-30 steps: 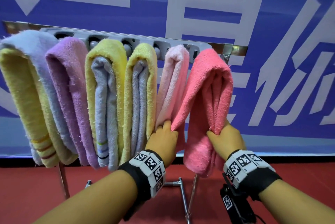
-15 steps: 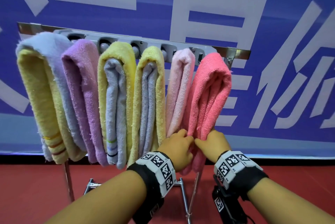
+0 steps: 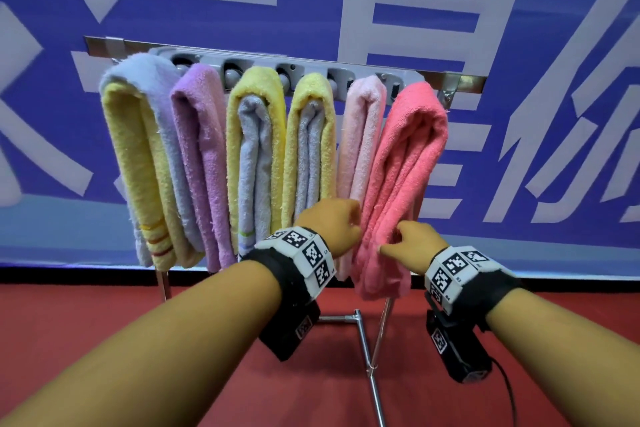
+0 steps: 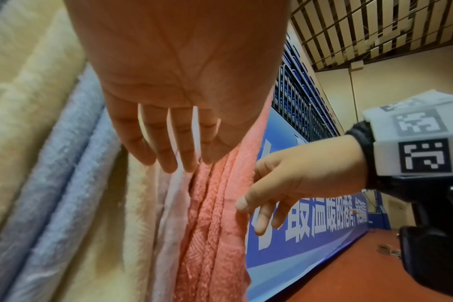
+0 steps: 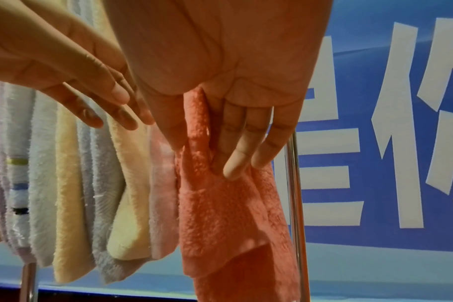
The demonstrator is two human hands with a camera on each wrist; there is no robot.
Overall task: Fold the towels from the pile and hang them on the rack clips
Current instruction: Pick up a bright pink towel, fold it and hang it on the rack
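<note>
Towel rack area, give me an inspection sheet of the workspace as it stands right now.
Surface: red floor under the stand; no table seen.
Job's things: metal rack with grey clip bar; six folded terry towels hang on it, coral-pink towel rightmost, pale pink towel beside it.
Clutter: nothing seen.
Hands: left hand open, fingers straight by the pink towels; right hand open, fingers against the coral-pink towel.
Cables: black cable from the right wrist camera.
Surroundings: blue banner with white characters.
</note>
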